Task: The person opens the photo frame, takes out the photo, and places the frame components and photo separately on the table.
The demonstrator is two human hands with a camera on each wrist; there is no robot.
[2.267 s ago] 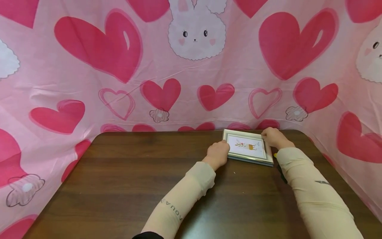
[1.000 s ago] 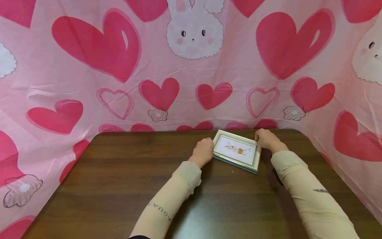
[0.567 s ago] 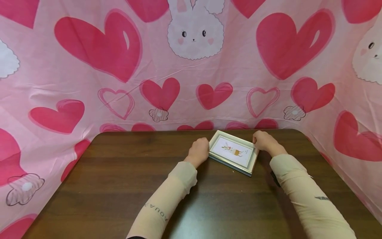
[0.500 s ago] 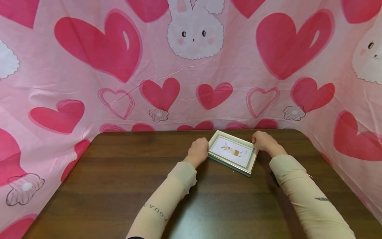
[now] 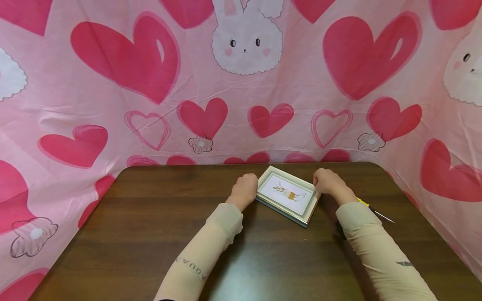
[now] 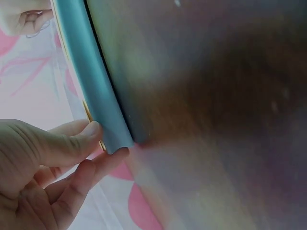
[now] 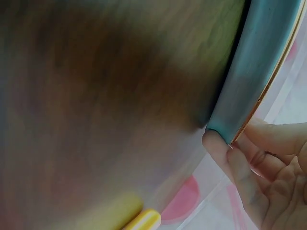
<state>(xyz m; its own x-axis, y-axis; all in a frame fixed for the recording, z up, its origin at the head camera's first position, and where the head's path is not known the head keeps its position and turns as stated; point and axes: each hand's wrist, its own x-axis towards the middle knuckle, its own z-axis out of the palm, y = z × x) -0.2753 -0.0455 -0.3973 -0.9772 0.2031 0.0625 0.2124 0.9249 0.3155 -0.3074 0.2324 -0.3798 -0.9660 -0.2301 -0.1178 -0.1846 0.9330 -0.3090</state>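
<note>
Left hand (image 5: pixel 244 190) on cream picture frame (image 5: pixel 288 195) with blue-grey sides

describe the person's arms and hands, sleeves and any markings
The left hand and right hand are ungloved. Both arms wear cream sleeves with loose cuffs. The left sleeve bears dark lettering, apparently AQUA; the right sleeve has a dark mark, unreadable here.

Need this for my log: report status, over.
Left hand and right hand gripping picture frame at opposite ends. Picture side up, turned askew. Yellow-handled tool partly hidden by right sleeve, apart from frame.
</note>
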